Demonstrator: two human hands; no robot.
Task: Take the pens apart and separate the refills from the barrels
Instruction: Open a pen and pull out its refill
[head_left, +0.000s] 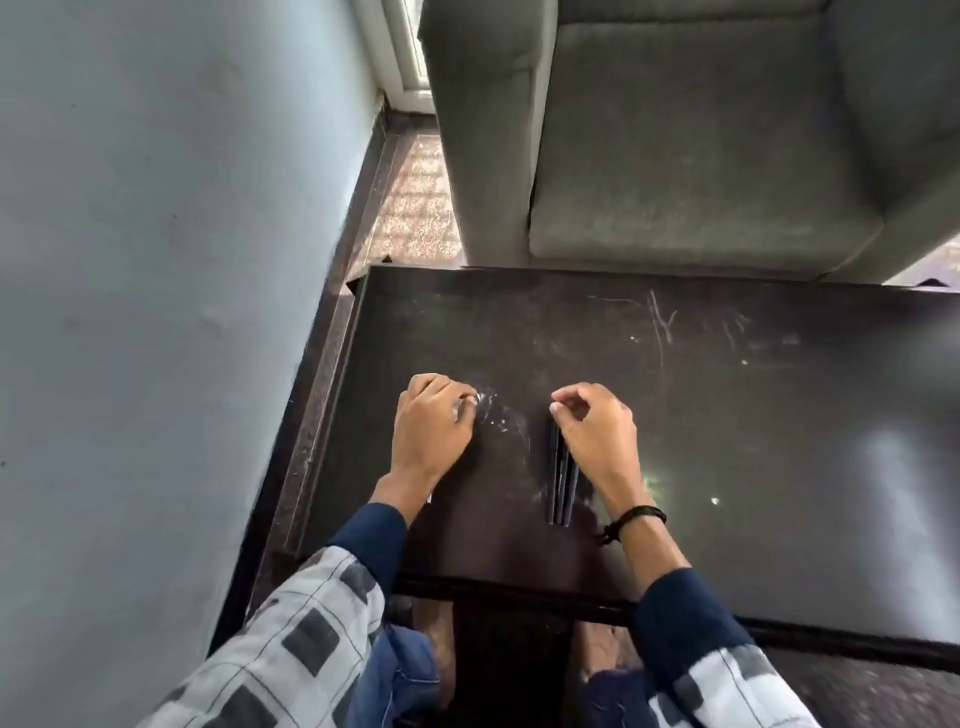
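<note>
**Desk editor:** How do the arms sit?

**Photographer:** Both forearms reach forward from navy cuffs under checked grey-and-white sleeves (311, 613). The left hand (431, 421) is knuckles-up over the desk's left part. The right hand (595, 434) is level with it and well apart from it, and a dark cord band (631, 519) circles that wrist.

**Desk editor:** And the setting?

**Photographer:** A dark desk (753, 415), scuffed and scratched, with pale smears between the hands. A grey upholstered armchair (675, 156) stands against its far edge. A pale blue-grey wall (156, 260) runs down the left, and a strip of speckled floor (415, 208) lies between wall and chair.

**Desk editor:** What are the hands doing?

**Photographer:** The left hand's fingers are curled tight, pinching a small pale piece (462, 404) at the fingertips; it is too blurred to name. The right hand's thumb and forefinger curl toward each other with their tips apart, and nothing shows between them.

**Desk editor:** Where are the pens?

**Photographer:** A few slim dark pens (562, 483) lie side by side on the desk, pointing away from the person. Their far ends are hidden beneath the heel of the right hand.
</note>
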